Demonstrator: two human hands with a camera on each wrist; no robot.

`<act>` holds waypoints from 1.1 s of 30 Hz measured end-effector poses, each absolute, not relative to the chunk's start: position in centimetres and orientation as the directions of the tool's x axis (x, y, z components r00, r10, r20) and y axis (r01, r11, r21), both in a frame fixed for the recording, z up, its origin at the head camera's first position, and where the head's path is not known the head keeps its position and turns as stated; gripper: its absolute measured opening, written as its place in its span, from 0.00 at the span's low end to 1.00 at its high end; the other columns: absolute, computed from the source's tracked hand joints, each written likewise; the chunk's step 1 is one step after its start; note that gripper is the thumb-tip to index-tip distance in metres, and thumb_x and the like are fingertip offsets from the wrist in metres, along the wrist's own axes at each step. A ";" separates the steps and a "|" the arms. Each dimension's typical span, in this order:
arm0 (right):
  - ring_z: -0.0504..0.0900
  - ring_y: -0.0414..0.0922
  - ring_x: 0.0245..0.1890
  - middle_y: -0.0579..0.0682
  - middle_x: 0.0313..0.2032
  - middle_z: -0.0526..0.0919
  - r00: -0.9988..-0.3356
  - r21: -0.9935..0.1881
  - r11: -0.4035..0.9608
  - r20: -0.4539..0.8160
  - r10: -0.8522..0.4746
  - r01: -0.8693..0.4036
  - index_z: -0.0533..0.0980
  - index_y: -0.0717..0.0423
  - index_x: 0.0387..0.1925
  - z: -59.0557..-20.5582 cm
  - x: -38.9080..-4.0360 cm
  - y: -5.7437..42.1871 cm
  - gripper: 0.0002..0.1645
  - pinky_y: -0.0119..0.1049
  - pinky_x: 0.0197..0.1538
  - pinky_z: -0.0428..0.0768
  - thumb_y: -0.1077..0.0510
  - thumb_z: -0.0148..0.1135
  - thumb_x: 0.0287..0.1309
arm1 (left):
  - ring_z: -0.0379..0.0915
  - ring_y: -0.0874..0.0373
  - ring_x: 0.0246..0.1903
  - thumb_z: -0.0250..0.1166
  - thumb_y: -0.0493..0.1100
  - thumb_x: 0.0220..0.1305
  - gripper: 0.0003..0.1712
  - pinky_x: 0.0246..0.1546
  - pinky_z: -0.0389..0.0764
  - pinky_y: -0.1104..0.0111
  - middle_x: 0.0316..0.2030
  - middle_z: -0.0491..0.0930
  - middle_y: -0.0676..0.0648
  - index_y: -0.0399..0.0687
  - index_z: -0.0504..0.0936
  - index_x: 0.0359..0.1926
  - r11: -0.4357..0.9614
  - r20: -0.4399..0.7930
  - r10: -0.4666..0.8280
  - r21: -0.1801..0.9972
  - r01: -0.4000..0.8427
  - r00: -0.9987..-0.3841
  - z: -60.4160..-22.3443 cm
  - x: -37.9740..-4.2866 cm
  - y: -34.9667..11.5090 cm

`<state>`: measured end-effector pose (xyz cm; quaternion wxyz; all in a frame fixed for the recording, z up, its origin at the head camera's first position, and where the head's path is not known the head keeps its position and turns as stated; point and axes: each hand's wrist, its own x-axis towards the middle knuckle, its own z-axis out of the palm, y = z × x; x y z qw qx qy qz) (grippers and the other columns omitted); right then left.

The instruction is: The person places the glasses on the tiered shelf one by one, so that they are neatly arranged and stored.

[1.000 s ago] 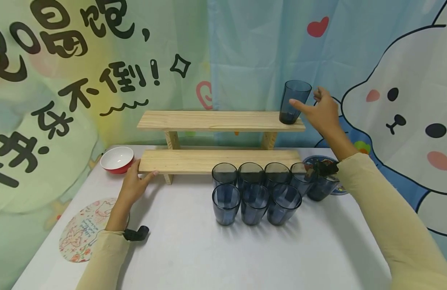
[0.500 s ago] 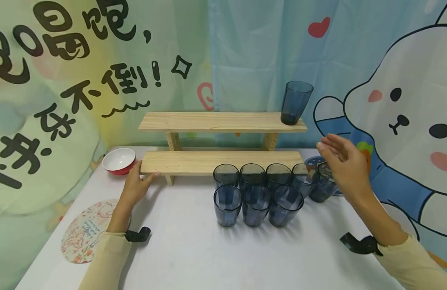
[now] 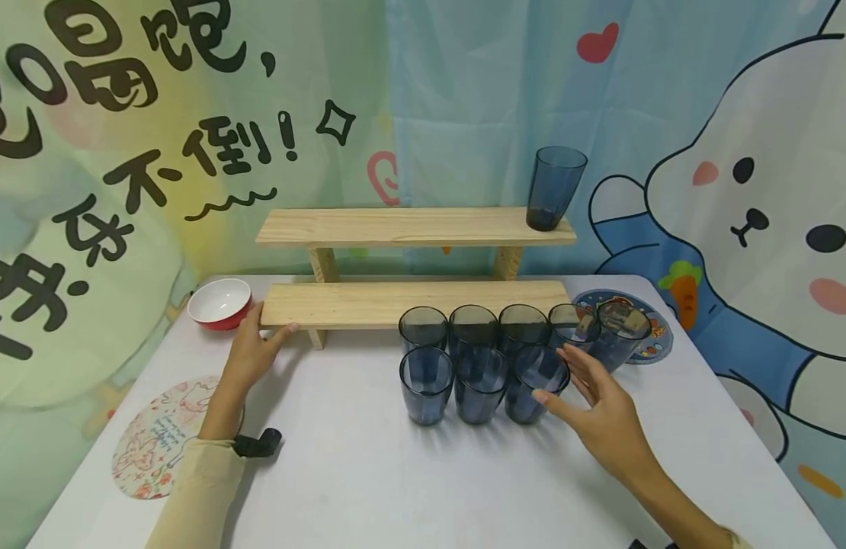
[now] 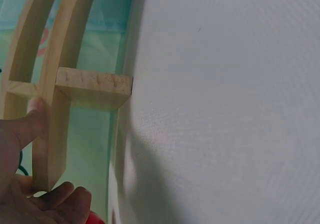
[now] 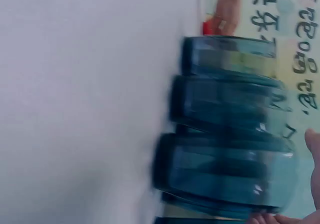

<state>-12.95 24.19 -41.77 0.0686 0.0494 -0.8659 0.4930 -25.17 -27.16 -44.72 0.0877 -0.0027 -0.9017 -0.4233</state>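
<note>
Left hand [image 3: 251, 355] gripping lower shelf [image 3: 347, 301] at left end, as before; right hand [image 3: 607, 418], earlier by back row's right end, now with fingers and thumb spread about front row's rightmost glass [image 3: 528, 377], contact unclear; glass upright before lower shelf's right end; lone glass [image 3: 555, 189] unmoved on upper shelf's [image 3: 395, 226] right end; red-and-white bowl [image 3: 220, 306] near table's [image 3: 368, 476] back left corner

"Colour of the glasses [image 3: 426, 389]?"
"Smoky, see-through blue."
"Of the wooden stand [image 3: 347, 305]?"
"Pale tan, finely grained."
"On the bowl [image 3: 221, 304]?"
"Red outside, white inside."
"On the counter [image 3: 368, 473]?"
"Plain white; black-lettered yellow and green, then blue, on the backdrop [image 3: 457, 114]."
</note>
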 end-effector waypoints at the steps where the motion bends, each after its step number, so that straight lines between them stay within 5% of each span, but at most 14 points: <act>1: 0.62 0.59 0.79 0.57 0.78 0.64 -0.987 -0.841 0.520 0.160 -0.023 -0.148 0.54 0.56 0.83 -42.1 -13.0 24.0 0.59 0.10 0.66 0.62 0.43 0.76 0.62 | 0.60 0.29 0.74 0.68 0.44 0.74 0.43 0.74 0.61 0.37 0.71 0.65 0.23 0.26 0.58 0.76 0.642 0.164 -0.070 0.762 0.081 -0.984 -44.7 -25.2 -27.2; 11: 0.65 0.62 0.77 0.59 0.76 0.67 -0.990 -0.839 0.529 0.142 -0.014 -0.128 0.58 0.56 0.81 -44.2 -13.9 23.4 0.58 0.25 0.73 0.65 0.42 0.78 0.60 | 0.60 0.29 0.74 0.68 0.45 0.75 0.43 0.71 0.65 0.36 0.71 0.65 0.23 0.26 0.57 0.77 0.633 0.158 -0.070 0.770 0.078 -0.985 -44.6 -25.2 -27.1; 17: 0.66 0.62 0.77 0.61 0.74 0.69 -0.988 -0.853 0.506 0.155 0.005 -0.131 0.59 0.58 0.80 -44.5 -13.9 23.3 0.57 0.15 0.70 0.63 0.44 0.78 0.60 | 0.60 0.29 0.74 0.68 0.45 0.75 0.43 0.71 0.66 0.36 0.71 0.65 0.23 0.27 0.56 0.78 0.634 0.157 -0.067 0.769 0.080 -0.985 -44.8 -25.3 -27.1; 28: 0.60 0.60 0.80 0.61 0.77 0.64 -0.996 -0.905 0.418 0.094 0.003 -0.084 0.56 0.53 0.82 -44.2 -14.0 23.3 0.58 0.25 0.74 0.63 0.45 0.78 0.61 | 0.57 0.30 0.76 0.67 0.46 0.76 0.44 0.76 0.59 0.38 0.73 0.63 0.24 0.28 0.55 0.78 0.635 0.145 -0.065 0.769 0.071 -0.987 -44.8 -25.2 -27.3; 33: 0.64 0.61 0.78 0.62 0.75 0.67 -0.992 -0.894 0.435 0.123 0.016 -0.104 0.58 0.55 0.81 -44.2 -14.0 23.1 0.56 0.20 0.72 0.64 0.46 0.79 0.60 | 0.57 0.29 0.75 0.67 0.45 0.75 0.44 0.76 0.58 0.38 0.73 0.63 0.23 0.26 0.55 0.78 0.634 0.154 -0.057 0.768 0.083 -0.987 -44.8 -25.4 -27.3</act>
